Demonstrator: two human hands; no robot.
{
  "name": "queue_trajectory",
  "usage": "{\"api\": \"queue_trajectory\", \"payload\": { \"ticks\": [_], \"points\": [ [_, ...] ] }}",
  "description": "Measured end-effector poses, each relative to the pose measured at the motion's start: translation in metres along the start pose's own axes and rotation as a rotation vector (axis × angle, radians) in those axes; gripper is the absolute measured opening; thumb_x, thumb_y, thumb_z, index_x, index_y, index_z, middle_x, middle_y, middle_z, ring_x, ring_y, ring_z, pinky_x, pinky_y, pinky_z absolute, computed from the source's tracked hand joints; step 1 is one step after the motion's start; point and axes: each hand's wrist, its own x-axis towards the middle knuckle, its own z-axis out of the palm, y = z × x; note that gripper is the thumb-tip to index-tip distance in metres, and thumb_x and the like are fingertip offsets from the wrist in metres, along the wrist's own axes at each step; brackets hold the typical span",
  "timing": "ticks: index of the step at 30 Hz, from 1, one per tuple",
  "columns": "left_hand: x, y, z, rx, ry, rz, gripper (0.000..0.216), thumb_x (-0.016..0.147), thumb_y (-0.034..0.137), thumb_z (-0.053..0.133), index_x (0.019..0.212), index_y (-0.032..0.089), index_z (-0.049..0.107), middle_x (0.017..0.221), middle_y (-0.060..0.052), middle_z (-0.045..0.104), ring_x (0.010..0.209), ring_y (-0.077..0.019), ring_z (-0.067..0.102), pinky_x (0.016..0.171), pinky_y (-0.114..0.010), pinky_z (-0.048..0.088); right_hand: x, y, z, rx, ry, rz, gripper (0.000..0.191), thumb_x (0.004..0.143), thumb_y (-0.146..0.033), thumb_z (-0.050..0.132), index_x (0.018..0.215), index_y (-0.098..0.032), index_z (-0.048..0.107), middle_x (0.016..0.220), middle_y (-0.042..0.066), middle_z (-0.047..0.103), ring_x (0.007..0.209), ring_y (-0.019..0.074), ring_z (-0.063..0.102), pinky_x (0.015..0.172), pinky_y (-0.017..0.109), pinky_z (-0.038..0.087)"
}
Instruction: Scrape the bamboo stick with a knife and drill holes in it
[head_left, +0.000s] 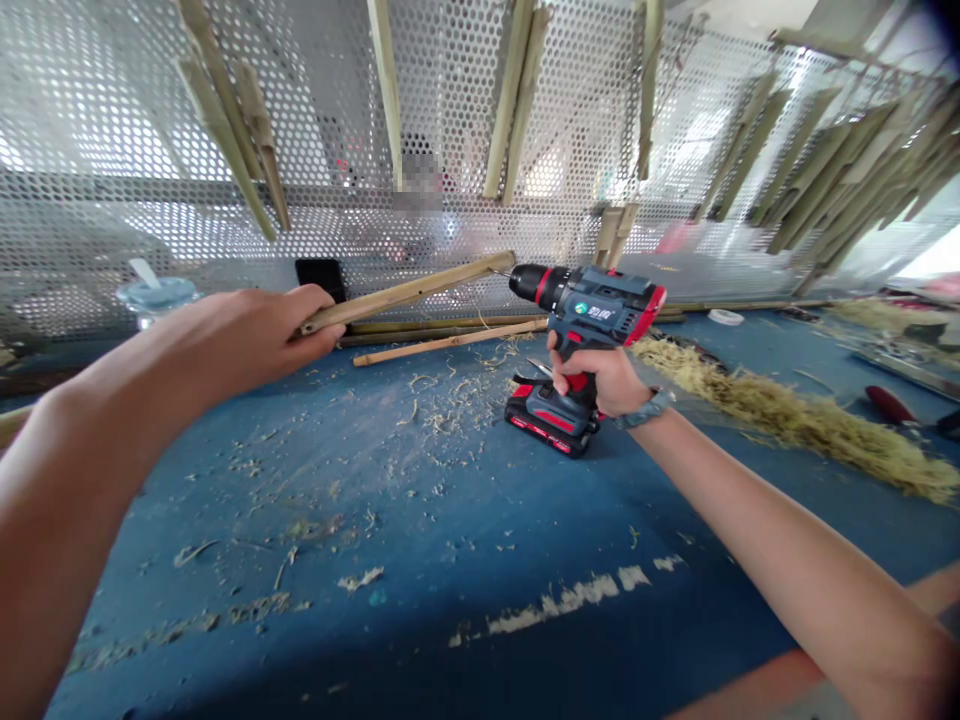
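My left hand [255, 335] is closed round a bamboo stick [420, 288], holding it raised and slanting up to the right above the blue bench top [450, 520]. My right hand [596, 375] grips the handle of a grey and red cordless drill [600, 310]. The drill points left, and its bit tip meets the far end of the stick. A wristband sits on my right wrist.
Two more bamboo sticks [450, 342] lie on the bench behind the drill. A heap of bamboo shavings [787, 415] stretches to the right, and loose chips are scattered about. Cut bamboo strips hang on the perforated metal screen [315, 130]. A lidded cup [157, 293] stands far left.
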Motion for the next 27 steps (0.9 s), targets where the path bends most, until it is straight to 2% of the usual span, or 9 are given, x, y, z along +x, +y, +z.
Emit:
{"api": "queue_trajectory", "payload": {
  "ticks": [8, 14, 21, 27],
  "points": [
    [-0.0046, 0.0008, -0.0094, 0.0, -0.022, -0.014, 0.047, 0.105, 0.057, 0.033, 0.119, 0.021, 0.059, 0.077, -0.002, 0.058, 0.066, -0.0215, 0.054, 0.065, -0.032, 0.034, -0.0005, -0.0043, 0.0024, 0.035, 0.024, 0.019, 0.024, 0.059, -0.027, 0.07, 0.082, -0.023, 0.066, 0.058, -0.005, 0.058, 0.045, 0.0145, 0.051, 0.053, 0.034, 0.039],
    [-0.0031, -0.0031, -0.0072, 0.018, -0.014, -0.022, 0.046, 0.104, 0.058, 0.034, 0.116, 0.022, 0.06, 0.07, 0.0, 0.055, 0.063, -0.0217, 0.054, 0.063, -0.031, 0.034, -0.0007, -0.0052, 0.0036, 0.038, 0.018, 0.0, 0.021, 0.059, -0.027, 0.07, 0.08, -0.024, 0.066, 0.055, -0.006, 0.055, 0.045, 0.0147, 0.051, 0.053, 0.034, 0.04],
    [-0.0045, -0.0054, -0.0082, 0.013, -0.014, -0.041, 0.048, 0.102, 0.059, 0.035, 0.119, 0.023, 0.061, 0.075, -0.001, 0.06, 0.066, -0.022, 0.056, 0.063, -0.03, 0.034, 0.0003, -0.0025, 0.0009, 0.031, 0.017, -0.005, 0.02, 0.061, -0.028, 0.072, 0.08, -0.025, 0.065, 0.055, -0.006, 0.059, 0.045, 0.0151, 0.051, 0.053, 0.034, 0.04],
    [-0.0044, -0.005, -0.0101, 0.009, -0.014, -0.044, 0.045, 0.101, 0.06, 0.036, 0.117, 0.025, 0.059, 0.073, 0.0, 0.059, 0.064, -0.0208, 0.053, 0.063, -0.03, 0.033, 0.0004, -0.0025, 0.0001, 0.007, 0.012, -0.014, 0.02, 0.064, -0.03, 0.073, 0.082, -0.024, 0.066, 0.055, -0.006, 0.058, 0.047, 0.0154, 0.051, 0.055, 0.034, 0.041]
  ]
}}
